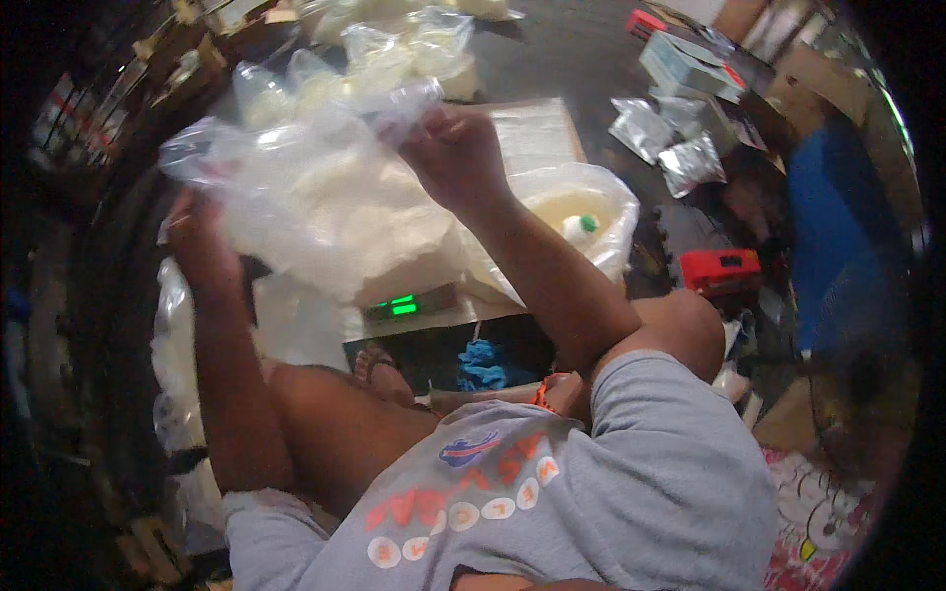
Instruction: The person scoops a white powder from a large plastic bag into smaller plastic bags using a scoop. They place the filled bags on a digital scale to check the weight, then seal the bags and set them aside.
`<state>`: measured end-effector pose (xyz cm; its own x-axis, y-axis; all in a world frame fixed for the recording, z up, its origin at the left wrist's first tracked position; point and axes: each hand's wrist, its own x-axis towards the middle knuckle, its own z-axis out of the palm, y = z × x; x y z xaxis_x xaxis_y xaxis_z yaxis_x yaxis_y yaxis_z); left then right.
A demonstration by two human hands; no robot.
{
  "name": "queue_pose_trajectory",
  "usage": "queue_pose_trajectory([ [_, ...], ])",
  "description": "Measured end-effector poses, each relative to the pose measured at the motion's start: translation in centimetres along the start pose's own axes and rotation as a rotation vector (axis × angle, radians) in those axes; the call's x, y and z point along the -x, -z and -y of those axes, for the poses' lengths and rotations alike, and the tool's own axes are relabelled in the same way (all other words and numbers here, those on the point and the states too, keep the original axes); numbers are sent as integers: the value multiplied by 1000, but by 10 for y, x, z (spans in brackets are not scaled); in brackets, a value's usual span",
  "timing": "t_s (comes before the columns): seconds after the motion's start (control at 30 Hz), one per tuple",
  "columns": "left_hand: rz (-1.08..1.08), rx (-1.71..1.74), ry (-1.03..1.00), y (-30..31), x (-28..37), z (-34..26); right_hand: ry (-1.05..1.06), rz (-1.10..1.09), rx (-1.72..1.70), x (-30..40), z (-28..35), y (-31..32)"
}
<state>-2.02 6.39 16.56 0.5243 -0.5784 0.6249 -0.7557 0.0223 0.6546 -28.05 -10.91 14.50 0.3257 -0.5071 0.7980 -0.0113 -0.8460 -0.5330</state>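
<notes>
A large clear plastic bag [347, 214] filled with pale, powdery material lies before me. My left hand [196, 225], blurred, grips its mouth edge on the left. The opposite edge is pinched in my right hand [451, 144], raised above the contents. Beneath the bag is a digital scale [436, 303] with a lit green display; the bag hides most of the scale. Just right of my right forearm sits an open plastic-lined container [617, 192] of pale material. A small white item with a green top [580, 225] rests in that container.
Several filled clear bags [369, 55] stand at the back. Silvery packets [691, 162] and a box [687, 63] lie to the right, near a red case [718, 272]. A blue cloth [482, 366] is between my feet. More filled bags [174, 354] line the left side.
</notes>
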Motion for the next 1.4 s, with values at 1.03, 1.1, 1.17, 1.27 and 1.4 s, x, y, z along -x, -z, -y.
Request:
queue_pose_trajectory([
  [1.03, 435, -72, 809, 128, 169, -27, -888, -160, 1060, -103, -319, 410],
  [1.1, 436, -140, 806, 135, 169, -23, -1052, -76, 1046, -19, -375, 412],
  [1.17, 500, -185, 783, 117, 164, -12, -796, -20, 1274, 74, -417, 449],
  [1.27, 465, -283, 764, 117, 168, -12, -413, 155, 1489, 150, -440, 424],
  [1.4, 473, -259, 873, 117, 168, -3, -978, 465, 1223, 120, -419, 422],
])
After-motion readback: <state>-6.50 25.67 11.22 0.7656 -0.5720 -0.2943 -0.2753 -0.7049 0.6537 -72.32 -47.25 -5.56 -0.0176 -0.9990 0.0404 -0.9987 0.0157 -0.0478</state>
